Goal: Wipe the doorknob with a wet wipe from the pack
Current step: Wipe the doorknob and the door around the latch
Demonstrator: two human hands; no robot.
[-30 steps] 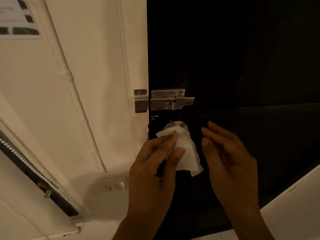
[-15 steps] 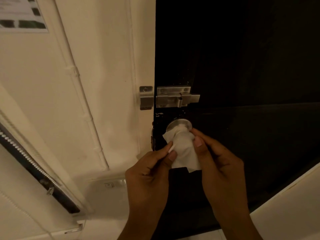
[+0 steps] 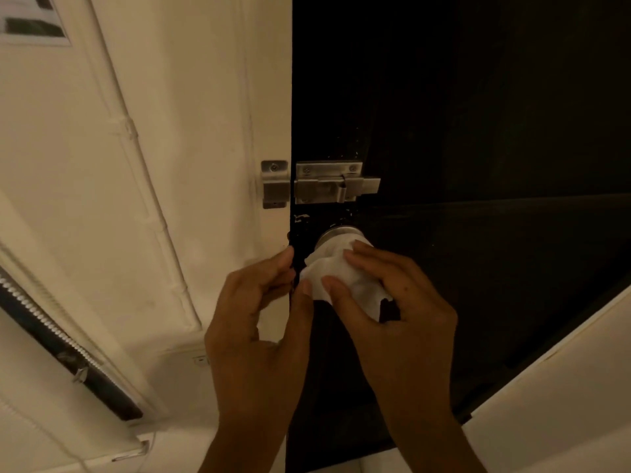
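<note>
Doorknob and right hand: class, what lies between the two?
In the head view, the white wet wipe lies between them, draped over the doorknob, with the right hand gripping the knob through it. Only the knob's metal base shows.

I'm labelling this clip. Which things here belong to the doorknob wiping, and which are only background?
In use: wet wipe, doorknob, left hand, right hand.
Background: slide bolt, its keeper, wall conduit, dark door.

The right hand (image 3: 392,302) presses a crumpled white wet wipe (image 3: 338,278) over the round metal doorknob (image 3: 336,235); at nine o'clock, the left hand (image 3: 259,322) seemingly pinches its edge.
</note>
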